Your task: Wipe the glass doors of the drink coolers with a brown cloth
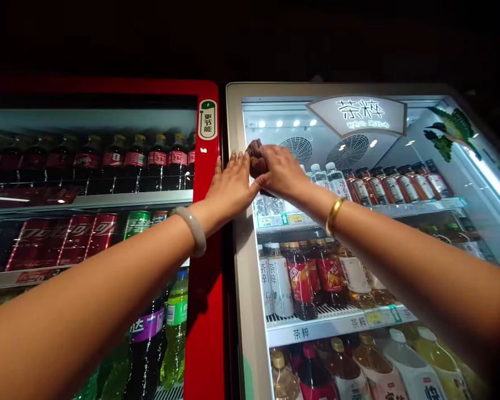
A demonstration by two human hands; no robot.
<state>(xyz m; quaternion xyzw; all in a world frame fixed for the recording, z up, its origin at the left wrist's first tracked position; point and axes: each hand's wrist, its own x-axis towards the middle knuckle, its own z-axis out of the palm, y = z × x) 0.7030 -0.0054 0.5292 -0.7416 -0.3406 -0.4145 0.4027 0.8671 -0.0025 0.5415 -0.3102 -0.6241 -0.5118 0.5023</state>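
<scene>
My right hand, with a gold bangle at the wrist, presses a crumpled brown cloth against the upper left part of the white drinks fridge's door. Its fingers are bent over the cloth, which lies near where the pale frame meets the glass. Right beside it, my left hand reaches up with a pale bangle on its wrist. Its fingers are stretched out and slightly spread at the left edge of that frame. The left fingertips come close to the cloth; whether they touch it I cannot tell.
A red-framed fridge stands on the left, a dark narrow gap between the two. Behind its glass are cola bottles and red cans. Several shelves of bottled drinks fill the white fridge, under a lit sign.
</scene>
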